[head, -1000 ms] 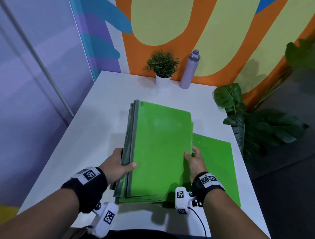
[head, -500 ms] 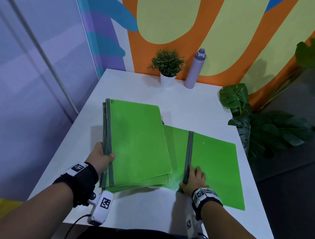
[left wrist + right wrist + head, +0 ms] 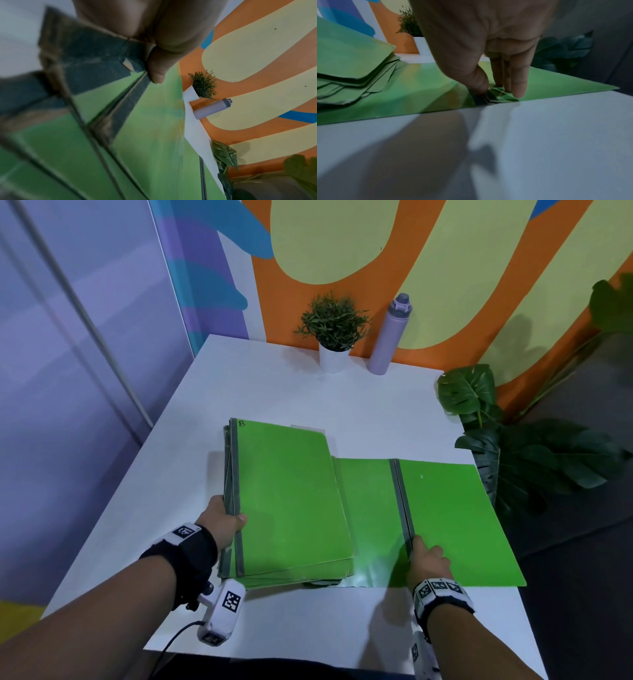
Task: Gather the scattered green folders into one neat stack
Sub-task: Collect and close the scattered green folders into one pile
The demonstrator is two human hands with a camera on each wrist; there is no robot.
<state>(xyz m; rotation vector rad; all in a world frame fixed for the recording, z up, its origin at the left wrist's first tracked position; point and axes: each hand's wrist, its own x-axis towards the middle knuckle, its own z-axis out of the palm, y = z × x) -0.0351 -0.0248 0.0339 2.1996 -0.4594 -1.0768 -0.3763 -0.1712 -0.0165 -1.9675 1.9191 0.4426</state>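
A stack of green folders [image 3: 291, 498] with grey spines lies at the table's left-centre. My left hand [image 3: 222, 518] grips those spines at the stack's near left edge, thumb [image 3: 157, 67] on top of the stack [image 3: 145, 148]. To the right, a loose green folder [image 3: 452, 518] lies flat, and its left part runs under the stack. My right hand [image 3: 426, 556] is at the near end of its grey spine [image 3: 400, 501]. In the right wrist view the thumb [image 3: 479, 83] and fingers pinch that spine [image 3: 481, 99], with the stack's fanned corners [image 3: 347, 56] to the left.
The white table [image 3: 308, 628] carries a small potted plant [image 3: 334, 337] and a lilac bottle [image 3: 390, 337] at its far edge by the painted wall. A large leafy plant [image 3: 513, 446] stands off the table's right edge. The loose folder reaches that edge.
My left hand has slid the stack to the left, uncovering the loose folder's spine. My right hand left the stack's right edge and now pinches that spine near the table's front.
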